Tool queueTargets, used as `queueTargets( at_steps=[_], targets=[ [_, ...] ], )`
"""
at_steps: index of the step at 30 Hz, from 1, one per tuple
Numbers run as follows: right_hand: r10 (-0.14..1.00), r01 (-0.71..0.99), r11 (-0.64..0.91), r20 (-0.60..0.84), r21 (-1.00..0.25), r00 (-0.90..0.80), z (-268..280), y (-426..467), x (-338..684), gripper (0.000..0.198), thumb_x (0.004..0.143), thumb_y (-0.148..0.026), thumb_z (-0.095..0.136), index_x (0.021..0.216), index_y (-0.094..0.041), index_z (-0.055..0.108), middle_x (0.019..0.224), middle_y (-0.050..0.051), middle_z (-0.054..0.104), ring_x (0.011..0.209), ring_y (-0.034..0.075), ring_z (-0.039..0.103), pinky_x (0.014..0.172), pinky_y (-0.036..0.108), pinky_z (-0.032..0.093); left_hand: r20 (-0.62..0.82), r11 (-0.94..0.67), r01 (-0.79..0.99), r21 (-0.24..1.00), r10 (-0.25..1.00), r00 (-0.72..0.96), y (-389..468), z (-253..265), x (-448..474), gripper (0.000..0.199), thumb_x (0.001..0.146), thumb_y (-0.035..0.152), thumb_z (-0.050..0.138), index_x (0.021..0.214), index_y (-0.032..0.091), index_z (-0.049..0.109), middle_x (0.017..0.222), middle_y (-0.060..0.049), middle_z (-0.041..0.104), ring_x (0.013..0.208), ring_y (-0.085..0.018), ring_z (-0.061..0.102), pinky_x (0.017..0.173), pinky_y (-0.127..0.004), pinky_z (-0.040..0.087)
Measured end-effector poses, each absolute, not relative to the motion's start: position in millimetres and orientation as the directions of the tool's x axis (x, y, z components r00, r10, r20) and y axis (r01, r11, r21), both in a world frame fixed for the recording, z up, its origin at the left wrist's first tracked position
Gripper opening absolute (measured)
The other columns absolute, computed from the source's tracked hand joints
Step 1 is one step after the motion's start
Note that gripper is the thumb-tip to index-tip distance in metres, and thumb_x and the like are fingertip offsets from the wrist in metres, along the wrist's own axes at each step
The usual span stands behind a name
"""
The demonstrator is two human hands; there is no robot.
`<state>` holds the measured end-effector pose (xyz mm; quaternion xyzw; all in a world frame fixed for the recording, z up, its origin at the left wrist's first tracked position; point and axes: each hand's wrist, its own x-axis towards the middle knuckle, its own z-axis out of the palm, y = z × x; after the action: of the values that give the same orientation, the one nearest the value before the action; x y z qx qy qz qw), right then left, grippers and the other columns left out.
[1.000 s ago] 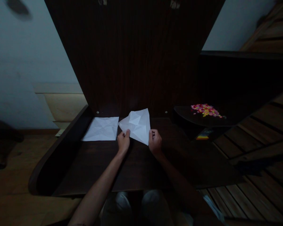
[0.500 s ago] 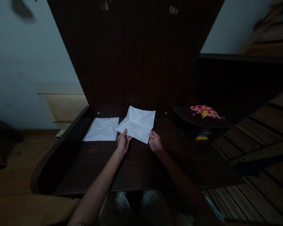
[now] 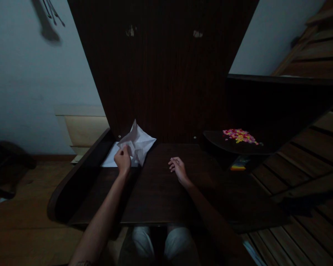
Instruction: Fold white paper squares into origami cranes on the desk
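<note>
A creased white sheet of paper [image 3: 144, 142] is pinched at its near left edge by my left hand [image 3: 123, 159]. It is tilted up, with one corner pointing toward the dark back panel. Beneath and to the left of it, more white paper [image 3: 108, 158] lies flat on the desk, partly covered by the held sheet and my hand. My right hand [image 3: 179, 170] is over the middle of the dark desk [image 3: 155, 195], apart from the paper, its fingers loosely curled and a little spread with nothing in them.
Small pink, red and yellow pieces [image 3: 241, 136] lie heaped on a rounded side shelf [image 3: 219, 138] at the right. Under that shelf is an item with a rainbow-coloured edge [image 3: 238, 168]. A raised side board [image 3: 72, 181] borders the desk on the left.
My left hand has carried the creased sheet leftward over the flat paper and tilted it up. My right hand has let go of the sheet and stays near the middle.
</note>
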<state>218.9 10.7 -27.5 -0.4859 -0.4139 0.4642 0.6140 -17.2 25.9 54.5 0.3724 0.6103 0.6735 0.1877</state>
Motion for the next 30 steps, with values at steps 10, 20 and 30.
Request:
queueTargets(
  at_steps=[10,20,30],
  targets=[
    [0.976,-0.101,0.1,0.078,-0.99,0.202,-30.9,8.3,213.6,0.03,0.067,-0.048,0.062,0.072,-0.02,0.055,0.06,-0.002,0.058,0.041,0.008,0.047,0.033,0.017,0.031,0.701,-0.534,0.823,0.195,0.662,0.264,2.7,58.9,-55.1,0.047,0.088,0.019,0.044,0.135,0.021,0.048,0.143,-0.01,0.046,0.128,-0.023,0.047,0.104,-0.039,0.042],
    [0.982,-0.047,0.093,0.084,-0.995,0.171,-29.5,4.2,212.5,0.027,0.068,-0.045,0.062,0.07,-0.019,0.057,0.059,-0.001,0.058,0.042,0.008,0.047,0.033,0.017,0.032,0.233,-0.376,0.926,0.046,0.905,0.356,-7.7,-7.4,-62.1,0.046,0.085,0.013,0.045,0.131,0.015,0.052,0.136,-0.015,0.052,0.122,-0.027,0.053,0.1,-0.039,0.045],
    [0.983,-0.026,0.101,0.096,-0.995,0.157,-30.7,2.7,212.8,0.026,0.069,-0.045,0.063,0.071,-0.019,0.058,0.059,-0.001,0.059,0.041,0.008,0.048,0.033,0.017,0.033,0.035,-0.168,0.985,0.032,0.985,0.167,11.6,20.2,-58.9,0.045,0.089,0.013,0.035,0.13,0.014,0.051,0.127,-0.021,0.056,0.107,-0.029,0.061,0.084,-0.039,0.051]
  ],
)
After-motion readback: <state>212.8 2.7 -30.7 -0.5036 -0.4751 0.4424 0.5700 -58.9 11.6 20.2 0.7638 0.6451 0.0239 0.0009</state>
